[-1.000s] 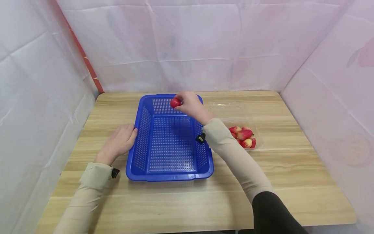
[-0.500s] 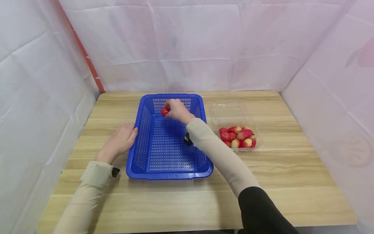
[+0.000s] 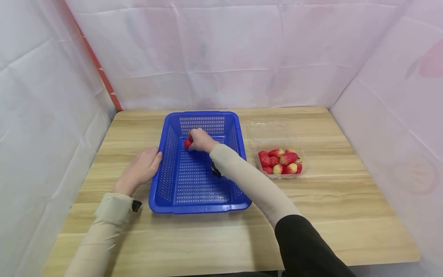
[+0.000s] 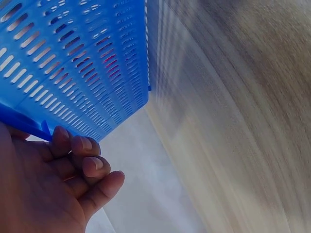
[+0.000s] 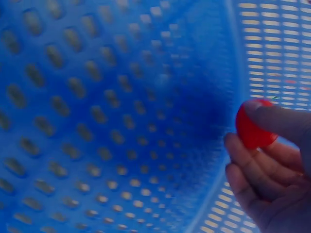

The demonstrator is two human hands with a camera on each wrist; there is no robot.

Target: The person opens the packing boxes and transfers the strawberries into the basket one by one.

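A wooden worktop (image 3: 332, 200) with pale grain is seen across the middle and lower frame. At centre right, a clear plastic clamshell punnet (image 3: 306, 171) lies open on it, its lid (image 3: 271, 130) folded back toward the upper frame. Red and cream strawberries (image 3: 282, 161) are heaped inside. White sheeting (image 3: 221, 54) is hung behind and at both sides.

The basket (image 3: 199, 192) sits on the table (image 3: 346, 215), with the punnet (image 3: 282, 163) of strawberries just to its right. The right hand (image 3: 200, 140) is inside the basket with a strawberry (image 3: 188, 143); the left hand (image 3: 140, 169) rests against the basket's left wall.
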